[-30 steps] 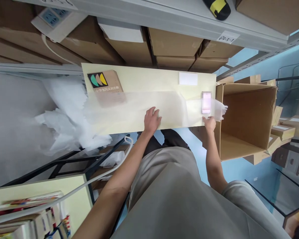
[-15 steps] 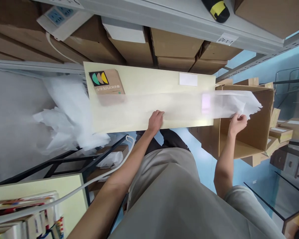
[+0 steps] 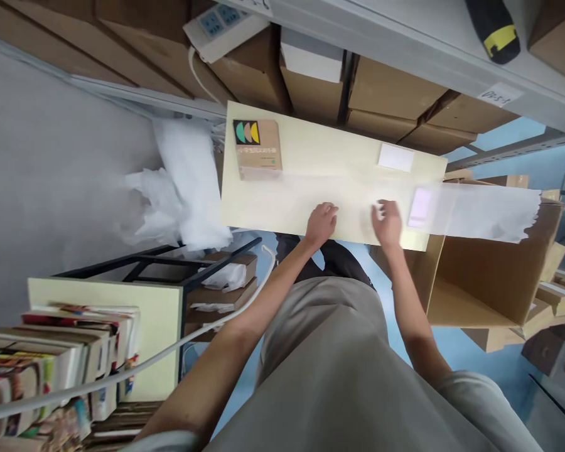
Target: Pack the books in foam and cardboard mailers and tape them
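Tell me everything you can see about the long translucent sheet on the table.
The thin, whitish sheet looks like plastic or paper. It stretches along the table, covering the phone and the lower edge of the brown book. Its ragged right end overhangs the open cardboard box. The left hand seems to rest on it.
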`<state>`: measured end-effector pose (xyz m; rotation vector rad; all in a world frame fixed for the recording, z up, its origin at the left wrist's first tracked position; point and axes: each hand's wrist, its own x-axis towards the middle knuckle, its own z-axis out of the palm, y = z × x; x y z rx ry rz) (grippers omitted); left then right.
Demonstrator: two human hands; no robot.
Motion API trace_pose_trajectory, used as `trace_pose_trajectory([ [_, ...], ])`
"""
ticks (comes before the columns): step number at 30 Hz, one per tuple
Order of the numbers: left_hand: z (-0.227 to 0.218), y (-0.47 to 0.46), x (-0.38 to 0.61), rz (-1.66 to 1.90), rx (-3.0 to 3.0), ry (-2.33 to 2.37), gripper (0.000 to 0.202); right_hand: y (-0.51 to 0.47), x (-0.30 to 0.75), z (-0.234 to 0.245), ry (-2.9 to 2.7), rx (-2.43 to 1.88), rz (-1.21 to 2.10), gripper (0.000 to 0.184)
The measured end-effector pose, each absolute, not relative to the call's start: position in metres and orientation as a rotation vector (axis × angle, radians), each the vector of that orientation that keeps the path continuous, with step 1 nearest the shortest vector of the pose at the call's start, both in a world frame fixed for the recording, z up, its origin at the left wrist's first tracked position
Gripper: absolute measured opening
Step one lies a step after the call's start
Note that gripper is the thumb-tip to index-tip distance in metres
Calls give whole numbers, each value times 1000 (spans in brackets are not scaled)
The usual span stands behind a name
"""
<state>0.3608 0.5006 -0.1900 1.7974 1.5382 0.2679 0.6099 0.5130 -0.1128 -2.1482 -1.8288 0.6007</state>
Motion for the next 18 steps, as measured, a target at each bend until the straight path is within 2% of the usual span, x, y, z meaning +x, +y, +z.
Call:
trace_pose_trajectory([
  [3,-195,493,308,363,1665,1863,49,526,526,-151,-2147,-1884,805,51],
  [6,-202,485,251,361,1548,2028,80,529,478,-178,-2350,-1774,789,77],
  [9,-206,479,211,265,1548,1970,100,526,462,-196,-2451,-1740,793,88],
  [15,-206,477,196,249,1546,1917,101,517,464,-210,-2436,-1862,775,91],
  [18,-203,483,197,341,1499,1956,87,519,448,-201,-2388,-1912,748,91],
])
